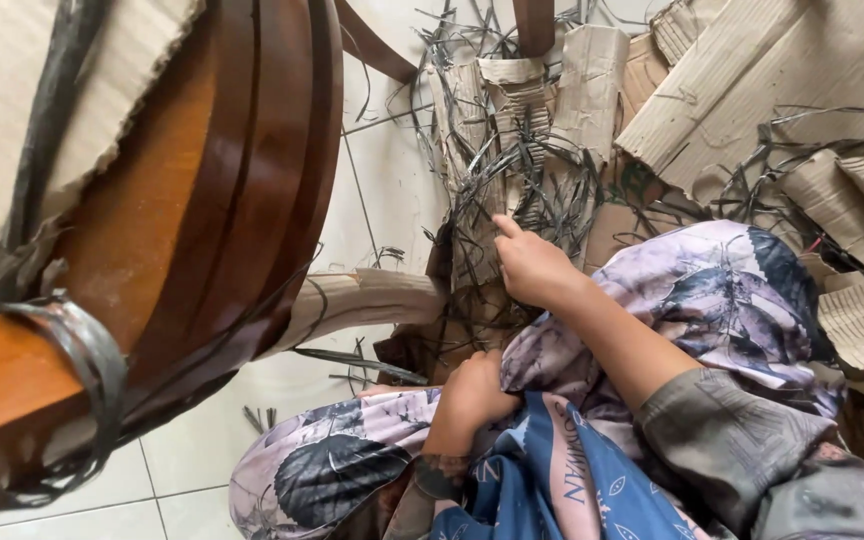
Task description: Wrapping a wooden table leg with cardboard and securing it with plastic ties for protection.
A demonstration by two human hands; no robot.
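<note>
Clothing: a patterned garment [722,290] in pale lilac with dark leaf prints covers the raised knees nearest the camera, with a blue printed cloth [552,480] lying between them.
Left hand: the left hand [472,390] sits low between the knees, fingers curled in tight against the edge of the patterned cloth; whether they pinch the cloth or a strap I cannot tell.
Right hand: the right hand [532,268] reaches forward past the knee, fingers loosely bent and the forefinger stretched out, its tip touching the tangle of dark straps [522,185].
Dark straps: thin, flat, blackish plastic bands, looped and knotted over a crumpled cardboard bundle [512,120] straight ahead of the hands; loose ends trail down towards the knees.
Cardboard roll: a curled piece of corrugated cardboard [362,300] lies on the floor just left of the hands, running under the chair.
Chair: a dark polished wooden chair [242,170] fills the left side, seen from close above, with more dark strap wound around its nearer rail [82,350].
Floor: white tiles [392,190] show between the chair and the bundle.
Far cardboard: flattened corrugated sheets [752,90] and torn pieces lie beyond and to the right, with further straps scattered over them.
</note>
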